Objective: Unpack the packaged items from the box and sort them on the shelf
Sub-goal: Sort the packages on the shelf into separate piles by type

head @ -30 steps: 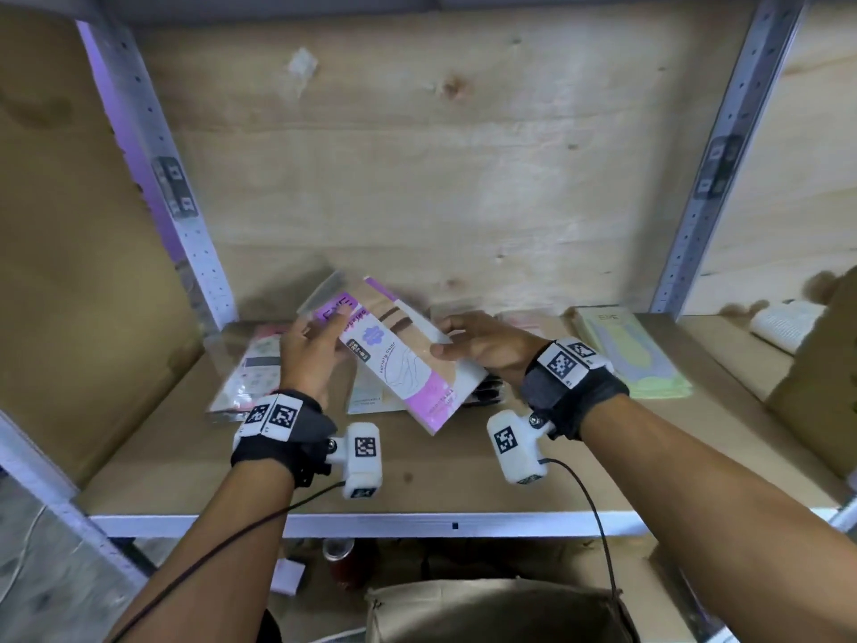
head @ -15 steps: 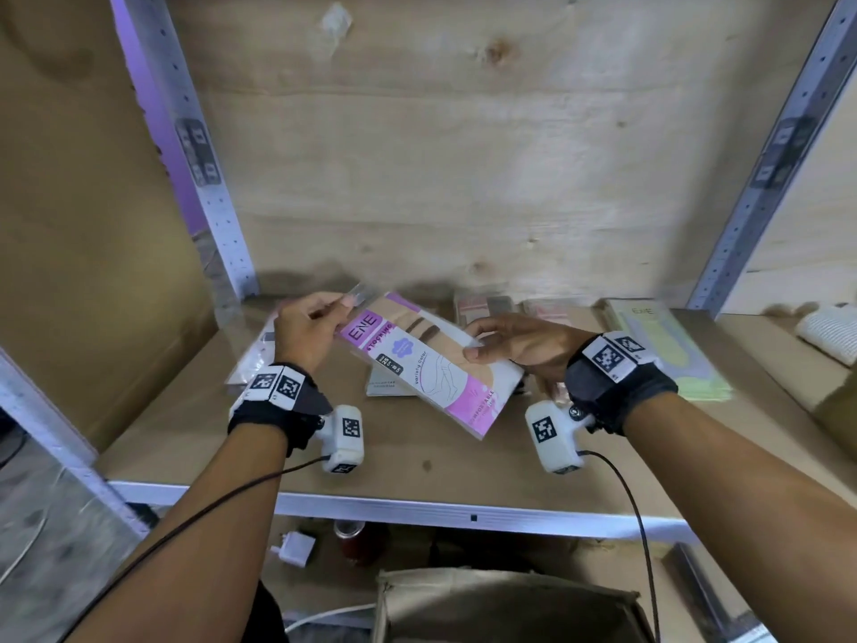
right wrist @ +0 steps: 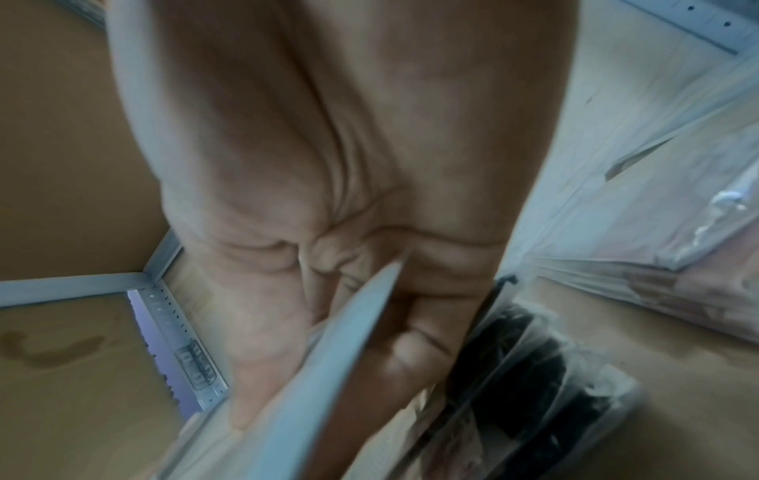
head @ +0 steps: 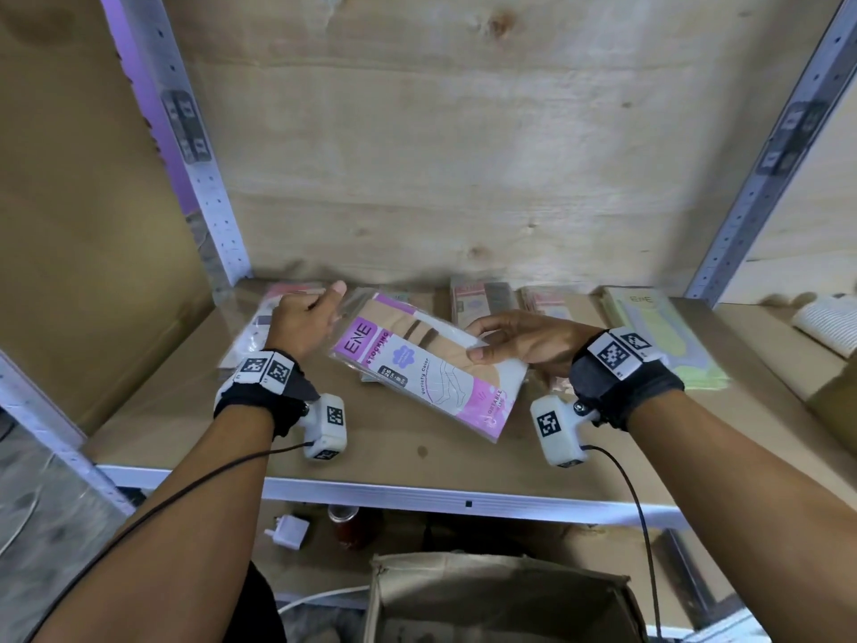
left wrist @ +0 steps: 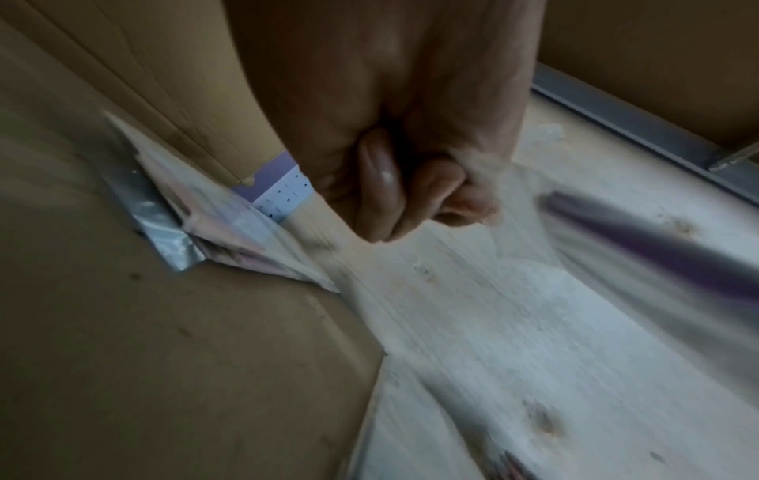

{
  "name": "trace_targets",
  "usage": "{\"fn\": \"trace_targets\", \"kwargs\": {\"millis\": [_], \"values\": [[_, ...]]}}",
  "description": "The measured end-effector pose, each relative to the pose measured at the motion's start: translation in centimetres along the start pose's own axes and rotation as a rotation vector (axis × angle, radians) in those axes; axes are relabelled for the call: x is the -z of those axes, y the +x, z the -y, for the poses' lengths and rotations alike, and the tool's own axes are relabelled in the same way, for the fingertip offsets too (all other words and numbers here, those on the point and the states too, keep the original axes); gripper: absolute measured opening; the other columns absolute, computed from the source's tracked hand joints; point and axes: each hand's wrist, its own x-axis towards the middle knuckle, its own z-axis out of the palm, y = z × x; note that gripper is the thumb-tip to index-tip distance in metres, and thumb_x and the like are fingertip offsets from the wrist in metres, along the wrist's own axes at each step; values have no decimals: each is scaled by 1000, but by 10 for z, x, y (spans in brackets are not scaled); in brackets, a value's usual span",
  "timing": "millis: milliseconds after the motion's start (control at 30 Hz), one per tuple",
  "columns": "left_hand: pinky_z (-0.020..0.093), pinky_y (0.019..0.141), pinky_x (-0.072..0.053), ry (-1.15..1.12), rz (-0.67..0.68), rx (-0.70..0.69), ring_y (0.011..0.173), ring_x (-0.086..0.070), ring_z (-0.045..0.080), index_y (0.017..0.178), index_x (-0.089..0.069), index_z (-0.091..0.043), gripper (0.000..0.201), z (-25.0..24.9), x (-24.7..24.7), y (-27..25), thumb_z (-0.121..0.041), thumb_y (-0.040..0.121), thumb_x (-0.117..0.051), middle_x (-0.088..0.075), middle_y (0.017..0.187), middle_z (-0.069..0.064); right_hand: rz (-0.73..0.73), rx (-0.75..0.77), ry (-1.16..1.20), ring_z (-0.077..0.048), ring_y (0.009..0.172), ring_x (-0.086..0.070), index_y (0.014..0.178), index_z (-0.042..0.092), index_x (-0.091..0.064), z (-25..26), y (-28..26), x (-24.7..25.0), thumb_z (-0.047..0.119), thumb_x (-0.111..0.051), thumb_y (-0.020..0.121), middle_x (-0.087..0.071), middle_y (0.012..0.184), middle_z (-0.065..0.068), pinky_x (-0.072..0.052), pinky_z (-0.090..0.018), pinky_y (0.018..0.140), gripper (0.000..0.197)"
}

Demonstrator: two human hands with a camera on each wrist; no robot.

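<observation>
Stocking pack held over the shelf

Your right hand [head: 519, 345] pinches the stocking pack [head: 431, 364] at its right edge; your left hand [head: 301, 322] grips its clear top-left corner. Its long axis runs diagonally above the shelf [head: 394, 457].

The head view is evenly lit and quite bright, with a purple tint on the left metal post [head: 185, 146]. Straight posts bend at the edges from the wide lens. Both wrist views are dimmer and bluish, with strong motion blur; the plastic packets [right wrist: 678, 227] show small glare.
</observation>
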Motion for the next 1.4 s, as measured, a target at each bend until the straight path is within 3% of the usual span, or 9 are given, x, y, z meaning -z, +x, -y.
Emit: {"fn": "trace_targets", "kwargs": {"millis": [167,400,500,600,767,833,967,1067,1400], "values": [[33,68,-43,-147,224,164,54,-56,22,47,-59,-23,68,-11,9,-3,-86,71,-57,-58,51,-4,-9,30,35,-20,91,-70,107,9,-66,3,-5,0,12,-66,93,-72,110,-14,-56,-23,70,15],[17,36,-31,-568,368,252,35,-44,10,70,-64,-15,39,-25,14,-11,-47,93,-64,-56,49,-1,-27,46,82,-32,100,-65,116,0,-62,4,-3,-3,7,-63,93,-66,121,-26,-54,-39,85,25],[22,51,-53,-589,280,342,53,-65,12,90,-67,-24,25,-25,12,-14,-49,91,-65,-71,63,-5,-28,42,44,-31,103,-65,117,3,-63,9,-2,-4,11,-64,93,-66,122,-23,-51,-42,93,25],[22,52,-59,-642,201,417,55,-70,2,96,-63,-29,22,-21,10,-17,-50,90,-67,-73,62,-15,-13,39,19,-21,92,-71,107,15,-67,18,-1,-3,13,-65,93,-72,113,-14,-58,-26,75,15],[16,32,-17,-703,334,318,30,-37,4,62,-55,-24,47,-22,15,-17,-50,100,-50,-48,42,-7,-34,21,26,-11,81,-73,96,17,-69,29,-3,-1,10,-66,92,-77,95,0,-54,-17,62,8],[14,30,-20,-676,226,296,34,-37,7,67,-53,-22,46,-21,15,-16,-53,100,-47,-50,51,-4,-46,30,39,-13,82,-73,97,13,-69,32,-3,0,9,-67,91,-77,96,-3,-56,-21,65,7],[16,38,-39,-761,96,422,46,-56,10,106,-62,-13,62,-19,14,-14,-67,98,-33,-72,94,7,-115,41,124,-34,98,-62,112,-6,-61,37,1,-2,7,-67,91,-63,121,-31,-48,-48,95,26],[20,47,-48,-678,122,455,58,-61,14,116,-65,-4,78,-23,11,-20,-69,98,-27,-72,99,11,-141,54,288,-31,92,-64,96,6,-62,42,9,-11,5,-66,91,-67,107,-21,-56,-40,80,7],[29,81,-62,-406,752,395,97,-74,27,123,-64,-4,49,-49,-3,-48,-42,93,-67,-74,110,20,-373,41,547,-32,99,-65,112,7,-57,50,46,-36,1,-71,86,-66,119,-20,-57,-42,81,30]]}}
